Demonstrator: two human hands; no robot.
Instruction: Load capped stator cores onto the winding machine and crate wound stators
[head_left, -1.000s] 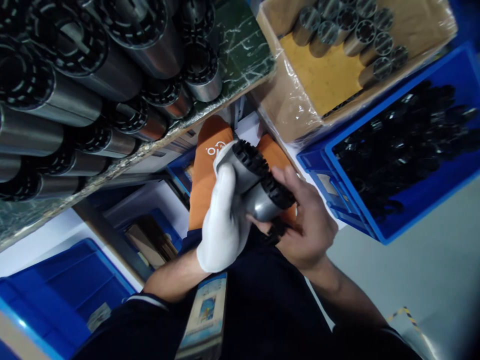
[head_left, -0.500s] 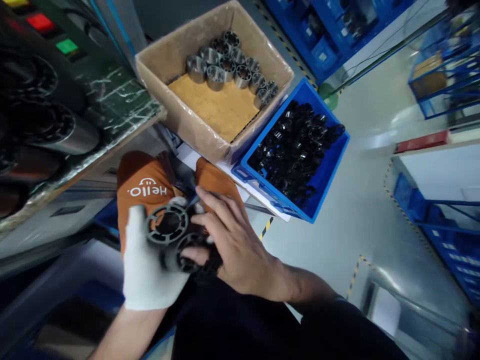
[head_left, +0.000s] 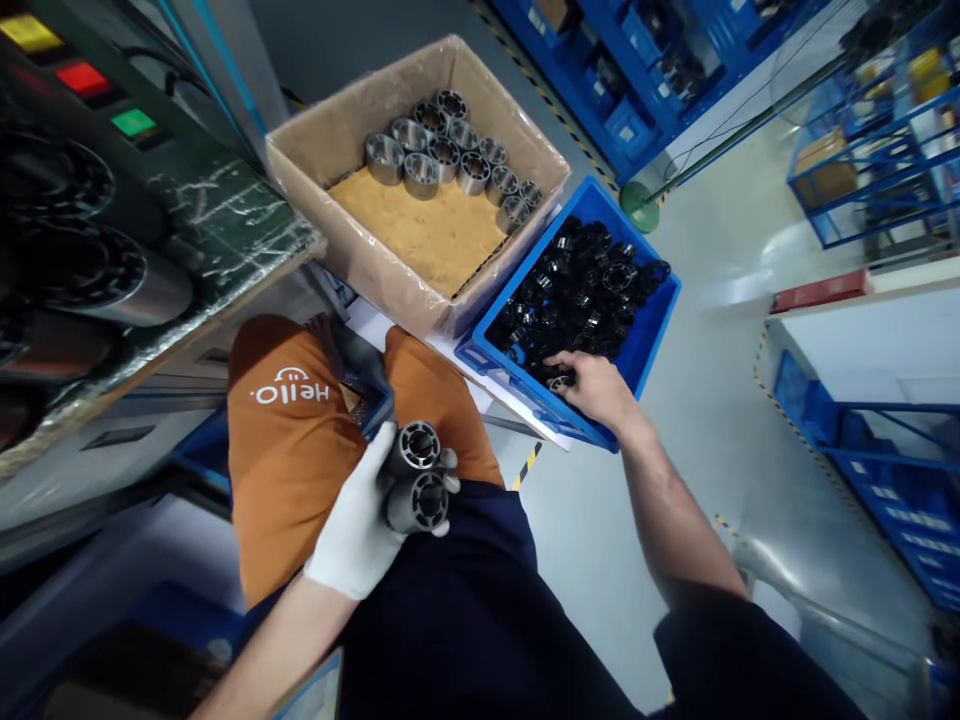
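My left hand [head_left: 360, 530], in a white glove with bare fingertips or thin glove fingers, is wrapped round two slotted metal cylinders [head_left: 417, 475] above my lap. Their ring-shaped ends face up and to the right. My bare right hand [head_left: 592, 392] is at the near edge of the blue bin [head_left: 651, 375], its fingers closed on a black ring part [head_left: 561, 382]. Many black parts [head_left: 577, 285] fill the bin around it. Left of the bin, a cardboard box [head_left: 360, 235] holds several metal cylinders [head_left: 421, 176] standing on a brown sheet.
At the left, a green work surface [head_left: 225, 215] carries large metal cylinders [head_left: 112, 275]. Lit red and green buttons [head_left: 135, 122] are above it. Blue shelves [head_left: 637, 60] stand beyond the bin. Orange-clad legs [head_left: 292, 450] are below the box.
My right hand has left the cylinders in my left hand and moved up and right into the blue bin. The left hand has shifted right, still holding the cylinders.
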